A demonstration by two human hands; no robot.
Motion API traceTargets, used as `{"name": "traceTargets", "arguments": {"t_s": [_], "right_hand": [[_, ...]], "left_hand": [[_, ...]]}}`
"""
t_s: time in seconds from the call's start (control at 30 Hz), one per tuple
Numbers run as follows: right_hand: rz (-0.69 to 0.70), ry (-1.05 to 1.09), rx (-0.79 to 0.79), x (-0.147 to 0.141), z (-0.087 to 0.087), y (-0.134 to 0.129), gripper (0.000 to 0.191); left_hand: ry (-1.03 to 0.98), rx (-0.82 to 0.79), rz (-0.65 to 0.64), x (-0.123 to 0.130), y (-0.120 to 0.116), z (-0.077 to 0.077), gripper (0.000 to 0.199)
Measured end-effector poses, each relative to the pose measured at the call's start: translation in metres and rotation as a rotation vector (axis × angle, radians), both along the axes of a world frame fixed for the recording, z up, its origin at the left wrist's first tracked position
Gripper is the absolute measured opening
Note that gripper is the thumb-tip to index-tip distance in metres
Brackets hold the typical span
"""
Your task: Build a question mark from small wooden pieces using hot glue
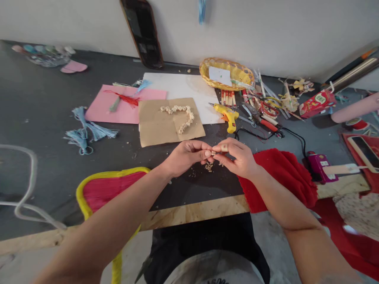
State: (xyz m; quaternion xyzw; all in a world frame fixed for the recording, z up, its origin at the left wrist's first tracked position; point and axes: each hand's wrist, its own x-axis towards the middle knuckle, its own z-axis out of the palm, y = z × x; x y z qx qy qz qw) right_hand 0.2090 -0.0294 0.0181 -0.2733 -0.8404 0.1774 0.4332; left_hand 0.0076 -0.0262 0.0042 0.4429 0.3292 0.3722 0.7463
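Note:
My left hand (189,156) and my right hand (235,156) meet over the dark tabletop, fingertips pinched together. Between them is a small pale wooden-looking piece (213,153), partly covered by the fingers. Directly below lie several tiny tan sticks (209,167) and crumbs. Just beyond the hands, a curved row of small cream-coloured clusters (191,116) rests on a folded sheet of brown paper (151,128). A beige band wraps one finger of my right hand.
A yellow glue gun (227,115), pliers (268,124) and a wicker basket (204,75) lie at the back right. Red cloth (278,173) is beside my right forearm. Blue tassels (91,128) and pink paper (97,106) are left. A phone (145,35) leans on the wall.

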Motion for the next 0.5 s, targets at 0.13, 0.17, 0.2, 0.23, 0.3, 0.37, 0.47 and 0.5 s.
{"name": "traceTargets", "arguments": {"t_s": [0.13, 0.17, 0.2, 0.23, 0.3, 0.37, 0.47, 0.5], "right_hand": [[0.011, 0.015, -0.008, -0.0005, -0.0002, -0.0002, 0.011], [0.011, 0.011, -0.008, -0.0005, -0.0001, -0.0001, 0.01], [0.01, 0.008, -0.008, -0.0003, 0.0002, -0.0001, 0.01], [0.009, 0.003, -0.009, 0.0, 0.0007, -0.0001, 0.01], [-0.002, -0.006, -0.008, 0.001, 0.0019, 0.0001, 0.01], [-0.024, -0.016, -0.002, 0.0024, 0.0032, 0.0007, 0.009], [-0.051, -0.045, 0.039, 0.0041, 0.0044, 0.0022, 0.008], [-0.051, -0.057, 0.057, 0.0043, 0.0045, 0.0028, 0.008]], "left_hand": [[-0.042, -0.022, -0.012, -0.0001, -0.0005, 0.0006, 0.026], [-0.043, -0.026, -0.015, -0.0001, -0.0006, 0.0008, 0.026], [-0.043, -0.027, -0.016, 0.0, -0.0006, 0.0011, 0.025], [-0.044, -0.028, -0.016, 0.0001, -0.0006, 0.0013, 0.025], [-0.047, -0.03, -0.009, 0.0005, -0.0004, 0.0014, 0.025], [-0.043, -0.03, 0.006, 0.0007, 0.0, 0.0012, 0.027], [-0.015, -0.025, 0.02, 0.001, 0.0004, 0.0006, 0.03], [-0.002, -0.021, 0.022, 0.001, 0.0004, 0.0004, 0.03]]}}
